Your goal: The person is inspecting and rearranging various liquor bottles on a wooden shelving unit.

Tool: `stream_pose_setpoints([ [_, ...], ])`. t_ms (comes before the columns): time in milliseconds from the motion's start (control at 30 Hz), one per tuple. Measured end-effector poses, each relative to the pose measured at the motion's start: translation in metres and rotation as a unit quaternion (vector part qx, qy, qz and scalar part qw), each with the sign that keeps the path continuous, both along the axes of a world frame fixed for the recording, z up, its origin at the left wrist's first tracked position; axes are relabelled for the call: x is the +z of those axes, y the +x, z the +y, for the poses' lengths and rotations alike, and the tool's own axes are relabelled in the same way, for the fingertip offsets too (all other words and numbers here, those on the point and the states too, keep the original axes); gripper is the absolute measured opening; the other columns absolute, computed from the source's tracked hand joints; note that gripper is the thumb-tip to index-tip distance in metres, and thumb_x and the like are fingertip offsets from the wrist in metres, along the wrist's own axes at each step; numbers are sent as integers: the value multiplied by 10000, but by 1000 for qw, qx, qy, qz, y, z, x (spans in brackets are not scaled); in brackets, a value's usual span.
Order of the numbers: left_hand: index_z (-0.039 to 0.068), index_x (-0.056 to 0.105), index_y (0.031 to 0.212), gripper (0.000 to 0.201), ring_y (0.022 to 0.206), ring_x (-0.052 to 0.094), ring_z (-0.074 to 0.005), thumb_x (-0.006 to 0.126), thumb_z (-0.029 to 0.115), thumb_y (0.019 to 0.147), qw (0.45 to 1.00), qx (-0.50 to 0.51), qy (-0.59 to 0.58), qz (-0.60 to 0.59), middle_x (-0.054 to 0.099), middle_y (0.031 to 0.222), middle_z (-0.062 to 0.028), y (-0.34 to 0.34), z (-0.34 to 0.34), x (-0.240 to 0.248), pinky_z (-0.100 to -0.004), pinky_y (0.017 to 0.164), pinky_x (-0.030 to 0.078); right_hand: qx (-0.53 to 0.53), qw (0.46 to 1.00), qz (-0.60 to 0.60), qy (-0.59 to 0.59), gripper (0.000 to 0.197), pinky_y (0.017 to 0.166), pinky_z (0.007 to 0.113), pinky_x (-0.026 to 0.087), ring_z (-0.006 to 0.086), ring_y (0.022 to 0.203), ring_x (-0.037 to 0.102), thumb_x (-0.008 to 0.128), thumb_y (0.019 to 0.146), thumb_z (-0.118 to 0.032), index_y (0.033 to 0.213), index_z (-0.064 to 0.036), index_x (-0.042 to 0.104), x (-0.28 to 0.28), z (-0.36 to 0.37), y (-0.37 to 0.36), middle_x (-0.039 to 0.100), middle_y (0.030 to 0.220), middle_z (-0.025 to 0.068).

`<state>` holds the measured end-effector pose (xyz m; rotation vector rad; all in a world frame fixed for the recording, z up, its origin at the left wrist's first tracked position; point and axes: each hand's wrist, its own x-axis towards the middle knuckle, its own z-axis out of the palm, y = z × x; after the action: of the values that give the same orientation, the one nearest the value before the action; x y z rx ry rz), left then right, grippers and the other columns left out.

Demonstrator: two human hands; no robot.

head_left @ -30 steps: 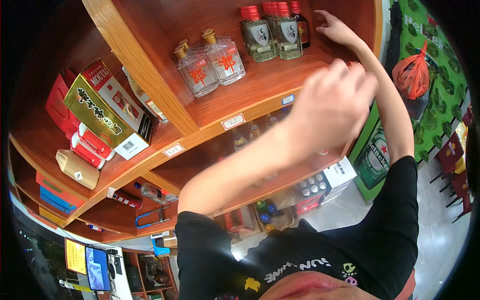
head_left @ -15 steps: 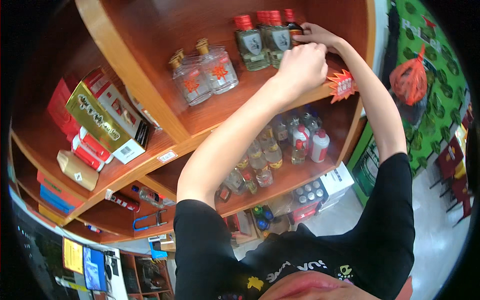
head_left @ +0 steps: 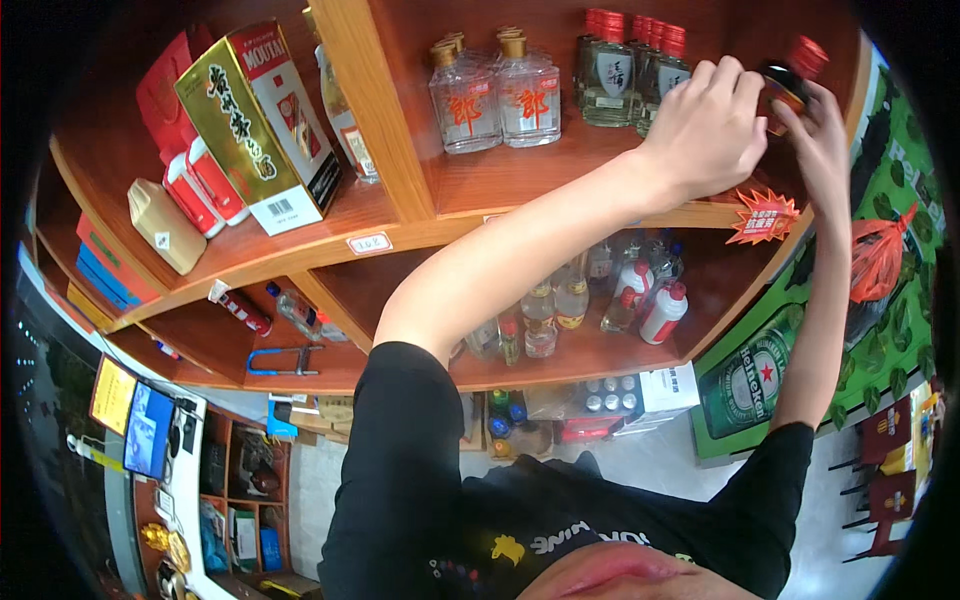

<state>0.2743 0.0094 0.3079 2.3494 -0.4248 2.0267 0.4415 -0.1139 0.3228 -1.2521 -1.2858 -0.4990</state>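
Dark bottle point(head_left: 783, 84), red cap: held at the right end of the upper shelf point(head_left: 520, 195), left hand point(head_left: 707, 128) wrapped round its body, right hand point(head_left: 822, 140) closed against its far side. Best kept upright and clear of the green bottles point(head_left: 630, 75) just beside it. Clear bottles point(head_left: 495, 95), red labels: further left. Red star tag point(head_left: 763, 216): on the shelf edge below. Gold box point(head_left: 262, 125): left bay.

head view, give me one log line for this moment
left hand: on dark red-capped bottle | right hand: gripping it | site: wooden shelf
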Motion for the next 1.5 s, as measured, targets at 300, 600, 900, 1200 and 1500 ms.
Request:
stream_pose_setpoints([
  [300,-12,586,1074,318,804,625,-334,684,196,854,970,-193,-114,93,587,908,-162,-128,-45,-72,-386,667,530,56,991,110,57,558,844,281,499,151,934,622,773,821,-193,1261,20,504,-121,-84,-140,637,1080,85],
  [600,-49,570,1182,280,904,562,-94,563,149,985,629,-142,-706,294,632,1018,-57,-272,-32,-291,-252,835,461,228,777,494,-316,460,878,270,502,120,1018,607,662,921,-110,1317,59,500,-296,0,-281,661,1147,124],
  [900,-52,550,1199,263,935,575,-70,546,108,991,595,-156,-753,233,649,1015,-52,-341,-23,-292,-226,831,452,306,736,479,-368,476,888,254,484,103,1016,601,594,975,-150,1374,66,453,-294,19,-328,658,1152,118],
  [1200,-73,540,1186,270,958,580,-102,560,104,983,593,-171,-750,239,641,1055,-87,-384,-14,-292,-245,859,457,300,747,468,-366,434,878,249,485,101,1012,604,601,967,-139,1351,35,500,-296,26,-371,670,1128,112],
  [1500,-36,368,1397,489,1139,520,-140,429,299,1046,532,-182,-796,226,547,1263,-103,-364,-3,-282,-294,998,393,164,830,397,-355,437,765,250,525,108,909,641,679,903,-129,1302,0,554,-283,39,-390,694,1077,145],
])
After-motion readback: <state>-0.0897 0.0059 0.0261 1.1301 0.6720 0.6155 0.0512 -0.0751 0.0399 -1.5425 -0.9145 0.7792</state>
